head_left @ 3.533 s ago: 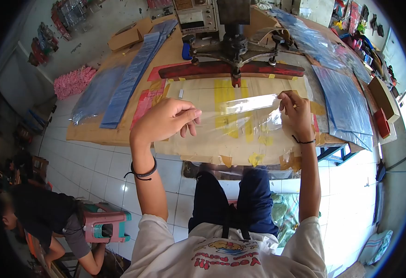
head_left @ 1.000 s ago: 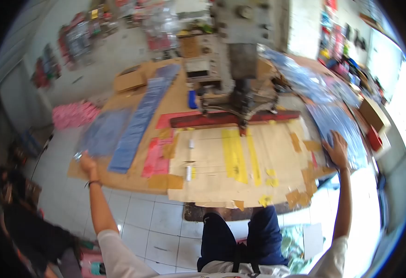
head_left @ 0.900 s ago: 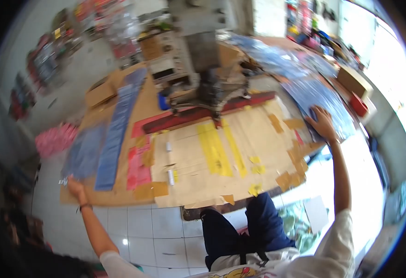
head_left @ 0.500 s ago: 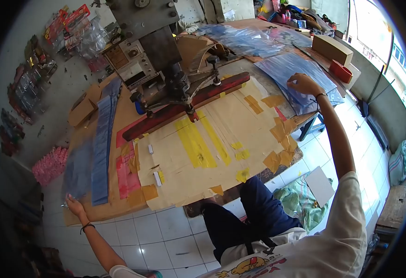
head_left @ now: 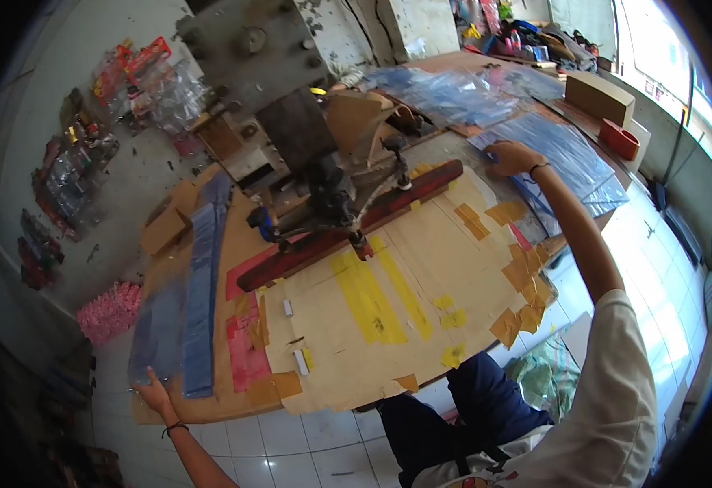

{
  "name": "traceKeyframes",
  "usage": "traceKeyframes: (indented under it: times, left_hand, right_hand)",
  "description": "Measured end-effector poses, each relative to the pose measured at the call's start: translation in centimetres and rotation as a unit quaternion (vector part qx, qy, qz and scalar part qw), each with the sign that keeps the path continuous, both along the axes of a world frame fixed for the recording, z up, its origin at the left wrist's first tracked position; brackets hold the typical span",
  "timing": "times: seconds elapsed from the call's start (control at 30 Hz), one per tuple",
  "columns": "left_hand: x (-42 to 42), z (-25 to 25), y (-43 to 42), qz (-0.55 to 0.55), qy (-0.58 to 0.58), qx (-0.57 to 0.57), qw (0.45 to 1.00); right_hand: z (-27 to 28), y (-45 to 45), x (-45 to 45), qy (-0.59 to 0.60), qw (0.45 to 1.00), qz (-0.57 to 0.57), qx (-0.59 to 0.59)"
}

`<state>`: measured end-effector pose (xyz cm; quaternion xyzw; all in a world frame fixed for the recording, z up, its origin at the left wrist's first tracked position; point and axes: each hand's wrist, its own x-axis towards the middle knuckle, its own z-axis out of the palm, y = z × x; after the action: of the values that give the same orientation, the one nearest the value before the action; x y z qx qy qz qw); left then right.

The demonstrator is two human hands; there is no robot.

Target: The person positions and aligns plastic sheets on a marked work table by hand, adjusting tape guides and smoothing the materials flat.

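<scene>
My left hand (head_left: 154,394) is at the near left corner of the worktable, by the edge of a bluish clear plastic sheet (head_left: 158,333). Its thumb stands apart from the fingers, and I see nothing held in it. My right hand (head_left: 514,158) is over the left part of a stack of blue plastic sheets (head_left: 571,150), fingers curled downward. Whether a sheet is pinched there is hidden. Between my hands, a cream board (head_left: 421,268) patched with yellow and brown tape lies under the machine's long red bar (head_left: 348,228).
The machine head (head_left: 295,134) hangs over the board. A folded blue strip (head_left: 201,301) and an open cardboard box (head_left: 167,218) lie left. More plastic sheets (head_left: 453,93) are at the back. A carton (head_left: 600,98) and red tape roll (head_left: 618,140) stand right.
My right hand has moved left and lower across the stack, towards its left edge. My left hand stays at the table corner. The whole view has shifted slightly.
</scene>
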<state>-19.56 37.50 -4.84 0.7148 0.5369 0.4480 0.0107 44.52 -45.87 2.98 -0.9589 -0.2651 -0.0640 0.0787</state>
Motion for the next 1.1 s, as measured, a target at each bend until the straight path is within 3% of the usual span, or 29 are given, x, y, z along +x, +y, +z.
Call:
traceKeyframes:
  times: [0.07, 0.13, 0.17, 0.23, 0.33, 0.53, 0.87, 1.1]
  left_hand:
    - [-0.2, -0.8, 0.7, 0.009, 0.02, 0.012, 1.0]
    - [-0.6, -2.2, 2.7, 0.06, 0.027, 0.083, 0.994]
    - [-0.7, -2.2, 2.0, 0.06, 0.018, 0.05, 0.997]
    - [-0.2, -0.5, 0.4, 0.058, -0.001, -0.011, 0.998]
    - [-1.3, -1.1, 3.4, 0.064, 0.047, 0.028, 0.996]
    - [-0.2, 0.7, -0.4, 0.034, -0.024, -0.07, 0.997]
    - [-0.5, -1.0, 1.3, 0.023, 0.023, 0.026, 0.999]
    - [0.6, -0.6, -0.8, 0.009, -0.016, -0.005, 1.0]
  right_hand:
    - [0.5, -2.3, -2.3, 0.045, 0.994, 0.076, 0.07]
    - [0.3, -5.2, -7.2, -0.017, 0.995, 0.073, 0.067]
    - [0.1, -6.3, -9.9, -0.048, 0.994, 0.074, 0.066]
    - [0.6, -7.8, -15.4, -0.009, 0.995, 0.023, 0.095]
    - [1.1, -10.2, -18.0, 0.029, 0.993, -0.02, 0.113]
    - [1.7, -12.6, -16.7, 0.038, 0.994, -0.001, 0.1]
    - [3.5, -11.0, -16.1, 0.029, 0.998, 0.053, 0.02]
    - [5.8, -11.1, -10.5, -0.037, 0.995, -0.016, 0.092]
